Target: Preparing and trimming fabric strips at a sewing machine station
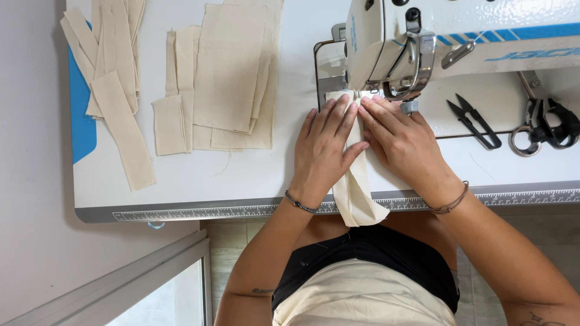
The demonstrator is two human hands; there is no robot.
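Observation:
A narrow strip of cream fabric point(356, 193) runs from under the head of a white sewing machine point(393, 36) toward me and hangs over the table's front edge. My left hand point(323, 151) lies flat on the strip's left side, fingers spread and pointing at the presser foot. My right hand point(402, 142) presses the strip's right side, fingertips close to the needle area. Both hands hold the cloth down against the table; neither grips it. The needle is hidden behind the machine head.
Stacks of cut cream fabric pieces point(229, 72) and long strips point(115, 78) lie on the white table point(199, 175) at the left. Black thread snips point(474, 121) and scissors point(547, 127) rest right of the machine. A ruler strip point(211, 212) lines the front edge.

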